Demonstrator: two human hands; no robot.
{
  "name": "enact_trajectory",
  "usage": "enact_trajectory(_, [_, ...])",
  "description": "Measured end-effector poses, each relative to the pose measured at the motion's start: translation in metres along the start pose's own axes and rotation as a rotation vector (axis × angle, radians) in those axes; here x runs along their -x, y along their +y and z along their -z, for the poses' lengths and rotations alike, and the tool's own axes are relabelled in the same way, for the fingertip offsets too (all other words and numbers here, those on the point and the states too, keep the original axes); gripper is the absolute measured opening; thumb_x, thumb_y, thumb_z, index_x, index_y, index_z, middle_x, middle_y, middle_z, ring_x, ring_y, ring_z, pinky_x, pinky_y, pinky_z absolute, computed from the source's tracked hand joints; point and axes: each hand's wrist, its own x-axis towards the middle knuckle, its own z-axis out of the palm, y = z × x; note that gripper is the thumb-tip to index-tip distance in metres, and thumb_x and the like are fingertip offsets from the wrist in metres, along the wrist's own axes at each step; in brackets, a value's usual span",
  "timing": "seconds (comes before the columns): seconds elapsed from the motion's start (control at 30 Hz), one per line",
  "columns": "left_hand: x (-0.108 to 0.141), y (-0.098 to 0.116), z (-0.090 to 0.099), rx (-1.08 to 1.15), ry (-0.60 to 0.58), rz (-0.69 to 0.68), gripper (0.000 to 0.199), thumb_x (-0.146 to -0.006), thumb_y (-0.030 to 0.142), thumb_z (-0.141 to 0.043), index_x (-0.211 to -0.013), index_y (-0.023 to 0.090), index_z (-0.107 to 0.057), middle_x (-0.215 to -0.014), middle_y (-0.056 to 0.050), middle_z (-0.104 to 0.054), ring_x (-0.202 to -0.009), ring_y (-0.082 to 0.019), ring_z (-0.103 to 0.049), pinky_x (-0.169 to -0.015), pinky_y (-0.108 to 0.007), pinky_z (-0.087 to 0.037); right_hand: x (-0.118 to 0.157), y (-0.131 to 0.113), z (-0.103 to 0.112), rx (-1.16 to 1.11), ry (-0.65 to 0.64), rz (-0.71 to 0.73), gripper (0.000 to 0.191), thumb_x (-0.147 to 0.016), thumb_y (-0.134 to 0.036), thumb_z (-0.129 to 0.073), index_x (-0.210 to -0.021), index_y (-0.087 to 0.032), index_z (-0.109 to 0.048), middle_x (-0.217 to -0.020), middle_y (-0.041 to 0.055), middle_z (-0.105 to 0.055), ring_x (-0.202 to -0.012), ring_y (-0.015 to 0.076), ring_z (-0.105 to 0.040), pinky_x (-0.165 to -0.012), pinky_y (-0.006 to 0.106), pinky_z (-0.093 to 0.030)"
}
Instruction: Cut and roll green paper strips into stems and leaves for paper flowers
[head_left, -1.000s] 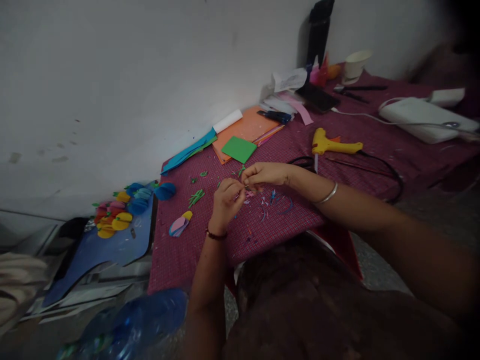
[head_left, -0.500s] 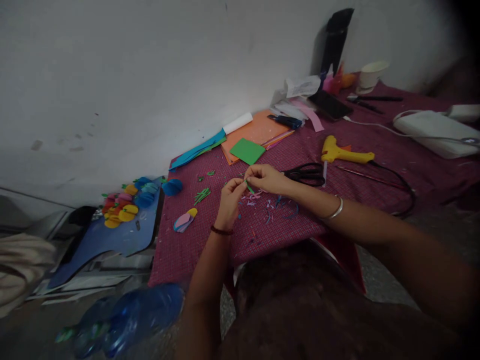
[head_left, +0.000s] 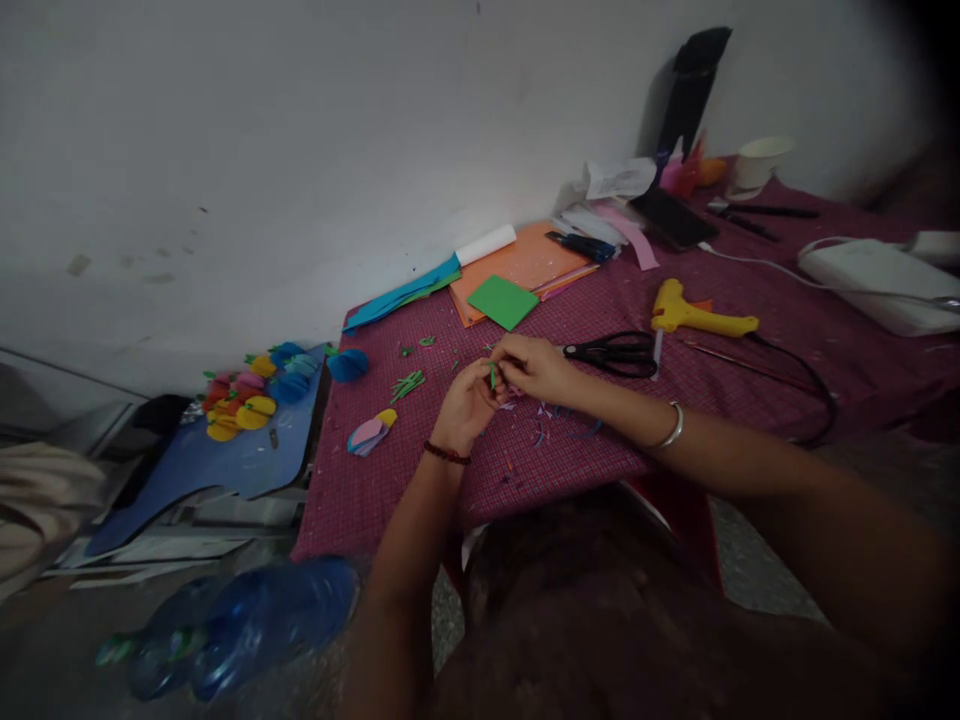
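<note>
Dimly, nearer than the green square [head_left: 503,302]: left hand [head_left: 463,403] and right hand [head_left: 534,366], grips clamped on green strip [head_left: 493,376]; exact finger contact unclear. Right of square: scissors [head_left: 621,353], blades hidden behind right hand.

A small, narrow strip [head_left: 493,375], bright green, points roughly up and down among the fingers [head_left: 517,352] where both hands meet, partly hidden by them; its ends are unclear.

L hand [head_left: 466,398], R hand [head_left: 531,366] tog.
</note>
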Motion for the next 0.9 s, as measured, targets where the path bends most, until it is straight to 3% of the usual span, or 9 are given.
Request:
enact_trajectory(0.17, [0.000,0.001,0.000,-0.031,0.080,-0.017,0.012,-0.078,0.023,-0.052,-0.067,0.018,-0.049,-0.058,0.002,-0.051,-0.051,-0.007,-0.049,-0.055,-0.022,-0.042,0.001,0.000,0.002,0.161,0.005,0.172,0.018,-0.086,-0.013,-0.043,-0.084,-0.017,-0.061,-0.082,0.0068,-0.064,-0.082,0.0178,-0.055,-0.075,0.029,-0.038])
enact_trajectory(0.27, [-0.002,0.000,0.003,-0.098,0.092,-0.061,0.011,-0.076,0.022,-0.055,-0.066,0.017,-0.050,-0.059,0.002,-0.052,-0.052,-0.007,-0.049,-0.056,-0.021,-0.042,0.001,-0.001,0.005,0.223,-0.039,0.205,0.018,-0.087,-0.013,-0.045,-0.083,-0.015,-0.062,-0.082,0.0079,-0.063,-0.082,0.0187,-0.055,-0.075,0.031,-0.036])
enact_trajectory(0.33, [-0.002,0.000,0.006,-0.221,0.066,-0.143,0.014,-0.076,0.023,-0.055,-0.064,0.017,-0.050,-0.058,0.003,-0.051,-0.053,-0.007,-0.047,-0.055,-0.021,-0.039,0.000,-0.002,0.007,0.178,-0.057,0.129,0.015,-0.085,-0.014,-0.047,-0.083,-0.015,-0.062,-0.080,0.0069,-0.063,-0.078,0.0178,-0.055,-0.072,0.030,-0.036])
enact_trajectory(0.47, [-0.001,0.003,0.009,-0.646,0.048,-0.420,0.022,-0.079,0.024,-0.054,-0.059,0.016,-0.050,-0.055,0.004,-0.044,-0.053,-0.008,-0.041,-0.054,-0.022,-0.033,-0.003,0.002,0.007,-0.131,-0.103,-0.170,0.010,-0.081,-0.018,-0.051,-0.085,-0.015,-0.059,-0.069,0.0003,-0.060,-0.062,0.0126,-0.053,-0.060,0.024,-0.036])
enact_trajectory(0.6, [0.001,0.007,0.009,-0.911,0.050,-0.521,0.019,-0.082,0.024,-0.052,-0.064,0.017,-0.052,-0.057,0.004,-0.045,-0.056,-0.009,-0.040,-0.056,-0.022,-0.031,-0.005,0.011,0.005,-0.222,-0.115,-0.215,0.005,-0.076,-0.017,-0.052,-0.076,-0.016,-0.057,-0.066,-0.0019,-0.056,-0.061,0.0109,-0.051,-0.059,0.022,-0.036])
enact_trajectory(0.7, [0.000,0.008,0.011,-0.895,0.017,-0.460,0.019,-0.081,0.024,-0.053,-0.063,0.017,-0.052,-0.056,0.004,-0.044,-0.055,-0.008,-0.039,-0.055,-0.022,-0.031,-0.005,0.014,0.006,-0.154,-0.115,-0.180,0.007,-0.075,-0.016,-0.052,-0.076,-0.016,-0.059,-0.067,-0.0013,-0.058,-0.062,0.0111,-0.051,-0.060,0.023,-0.034])
enact_trajectory(0.9, [-0.004,0.007,0.020,-0.551,-0.094,-0.122,0.023,-0.078,0.029,-0.055,-0.059,0.018,-0.047,-0.053,0.003,-0.046,-0.048,-0.008,-0.043,-0.048,-0.023,-0.032,-0.004,0.003,0.013,0.216,-0.153,0.075,0.010,-0.078,-0.013,-0.054,-0.073,-0.017,-0.062,-0.075,0.0025,-0.065,-0.075,0.0151,-0.054,-0.075,0.030,-0.030])
